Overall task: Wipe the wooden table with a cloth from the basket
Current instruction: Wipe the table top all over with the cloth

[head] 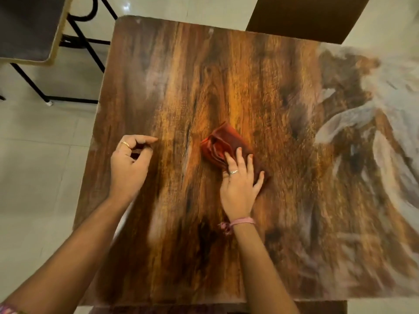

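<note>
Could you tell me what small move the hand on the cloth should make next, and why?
Probably slide the cloth rightward. The right hand presses it flat near the middle of the table, where the wood looks dark and clean, while whitish streaks cover the table's right side. The left hand holds nothing.

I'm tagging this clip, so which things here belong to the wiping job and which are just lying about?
Job: table, cloth, right hand pressing the cloth, pale smears on the table's right side.
Lying about: chair, dark surface beyond the table, left hand holding nothing.
</note>
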A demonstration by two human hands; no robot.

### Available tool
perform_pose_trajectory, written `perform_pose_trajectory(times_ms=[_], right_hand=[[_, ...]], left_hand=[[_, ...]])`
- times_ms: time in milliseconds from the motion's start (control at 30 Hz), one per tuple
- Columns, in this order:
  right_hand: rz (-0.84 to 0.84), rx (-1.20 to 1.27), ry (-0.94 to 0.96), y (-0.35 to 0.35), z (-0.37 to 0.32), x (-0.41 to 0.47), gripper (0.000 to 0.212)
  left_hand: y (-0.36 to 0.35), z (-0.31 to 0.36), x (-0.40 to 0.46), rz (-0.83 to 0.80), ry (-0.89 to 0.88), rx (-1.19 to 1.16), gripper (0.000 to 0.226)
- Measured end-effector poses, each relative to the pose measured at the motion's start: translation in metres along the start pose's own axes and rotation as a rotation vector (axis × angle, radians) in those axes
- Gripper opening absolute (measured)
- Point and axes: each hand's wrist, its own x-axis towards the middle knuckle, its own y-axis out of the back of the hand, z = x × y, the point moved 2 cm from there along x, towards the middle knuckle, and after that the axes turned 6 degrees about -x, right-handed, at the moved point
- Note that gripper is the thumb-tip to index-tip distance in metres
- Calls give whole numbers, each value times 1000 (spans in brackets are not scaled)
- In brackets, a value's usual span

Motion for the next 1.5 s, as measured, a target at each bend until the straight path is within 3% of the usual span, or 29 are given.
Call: perform_pose_trajectory(times_ms=[333,567,667,800,900,967,1067,1167,1267,1333,1500], right_hand=[[-185,-55,342,-47,-99,-206,46],[-219,-175,505,-45,-65,-276,48],[-158,-127,329,-21,-4,-269,50],[-34,-1,-188,21,133,-242,56],[38,99,-446,56,207,-212,51],[65,125,-555,66,213,-192,48],[84,144,-662,50,166,-193,47],[69,54,-485,11,72,-221,50],[0,-30,-49,-26,-42,-262,56],[-138,-70,224,-44,-97,-286,45],[-241,-133,457,-50,-106,-277,44]], left_hand=[[104,-27,-68,114,114,-114,34],[131,-26,-118,34,116,-93,31],[128,-21,-129,-37,109,-88,30],[122,-15,-140,-95,75,-54,31],[119,-8,-150,-94,64,-77,30],[115,-6,-154,-67,66,-96,30],[109,-7,-158,-57,84,-102,31],[108,-16,-161,-39,105,-96,30],[110,-26,-163,-22,150,-87,28],[111,-28,-167,-16,170,-72,25],[119,-26,-168,-25,133,-40,24]])
